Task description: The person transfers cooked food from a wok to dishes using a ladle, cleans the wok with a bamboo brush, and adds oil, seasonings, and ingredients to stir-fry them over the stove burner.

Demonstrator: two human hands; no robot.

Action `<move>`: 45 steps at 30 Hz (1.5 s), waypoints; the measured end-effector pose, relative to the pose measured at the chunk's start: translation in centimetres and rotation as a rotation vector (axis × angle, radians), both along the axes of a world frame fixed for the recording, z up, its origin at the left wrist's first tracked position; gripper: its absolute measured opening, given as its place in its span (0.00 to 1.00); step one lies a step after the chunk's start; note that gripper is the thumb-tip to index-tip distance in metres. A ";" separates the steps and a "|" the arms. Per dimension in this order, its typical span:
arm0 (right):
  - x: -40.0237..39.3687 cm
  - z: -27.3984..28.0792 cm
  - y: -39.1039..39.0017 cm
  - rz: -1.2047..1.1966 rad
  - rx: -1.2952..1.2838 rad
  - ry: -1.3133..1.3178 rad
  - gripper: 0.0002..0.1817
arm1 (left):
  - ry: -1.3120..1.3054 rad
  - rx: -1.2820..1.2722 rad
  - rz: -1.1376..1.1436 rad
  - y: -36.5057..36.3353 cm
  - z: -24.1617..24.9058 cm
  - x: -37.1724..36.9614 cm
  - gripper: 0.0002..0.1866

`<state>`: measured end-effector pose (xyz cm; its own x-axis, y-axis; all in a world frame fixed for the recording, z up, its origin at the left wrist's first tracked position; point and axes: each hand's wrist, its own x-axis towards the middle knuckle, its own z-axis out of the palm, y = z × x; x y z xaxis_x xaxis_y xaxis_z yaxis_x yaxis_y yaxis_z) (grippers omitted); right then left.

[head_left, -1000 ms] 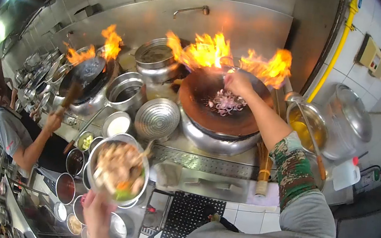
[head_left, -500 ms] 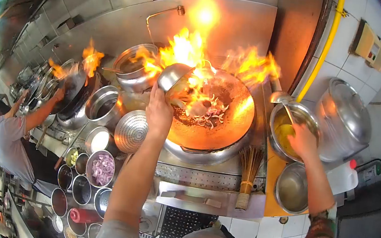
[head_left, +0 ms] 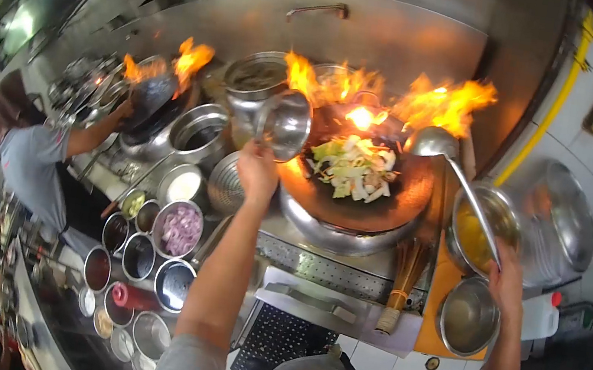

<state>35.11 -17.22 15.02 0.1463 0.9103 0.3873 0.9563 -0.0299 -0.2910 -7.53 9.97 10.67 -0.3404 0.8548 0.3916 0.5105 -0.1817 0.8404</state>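
My left hand [head_left: 258, 171] grips the rim of a metal bowl [head_left: 288, 125], tipped on its side at the wok's left edge; no food shows inside. Pale green and white chopped vegetables [head_left: 353, 168] lie in the middle of the wok [head_left: 375, 216], with flames [head_left: 446, 103] rising along its far side. In my right hand [head_left: 507, 279] is the handle of a long ladle [head_left: 433, 143]. Its round head hangs above the wok's right rim. Below the ladle stands a pot of yellow liquid [head_left: 482, 224].
A bamboo brush [head_left: 403, 281] stands at the stove's front right, near a metal basin [head_left: 469, 316]. Left of the wok are a perforated strainer [head_left: 227, 185], a bowl of purple onions [head_left: 182, 230] and several seasoning pots. A co-worker [head_left: 38, 158] handles another flaming wok [head_left: 151, 95] at far left.
Pale chopped vegetables now cover the food in the wok. My left hand has moved the bowl leftward off the wok's middle. The ladle has swung from the yellow liquid to the wok's rim.
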 end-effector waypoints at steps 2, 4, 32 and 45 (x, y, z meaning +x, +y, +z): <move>-3.6 2.8 1.8 0.060 -0.148 0.108 0.23 | -0.013 -0.127 -0.155 -0.5 -2.1 1.4 0.17; -7.1 3.0 4.2 0.173 -0.131 -0.069 0.24 | 0.347 0.066 -0.099 -1.8 -3.0 4.2 0.21; -59.0 -6.1 -10.6 0.909 -0.992 0.540 0.34 | -1.167 0.771 1.470 -88.4 -20.1 -49.3 0.16; -56.3 -3.5 -10.5 0.608 -1.562 2.013 0.21 | -1.053 0.482 1.320 -78.0 -9.7 -44.9 0.31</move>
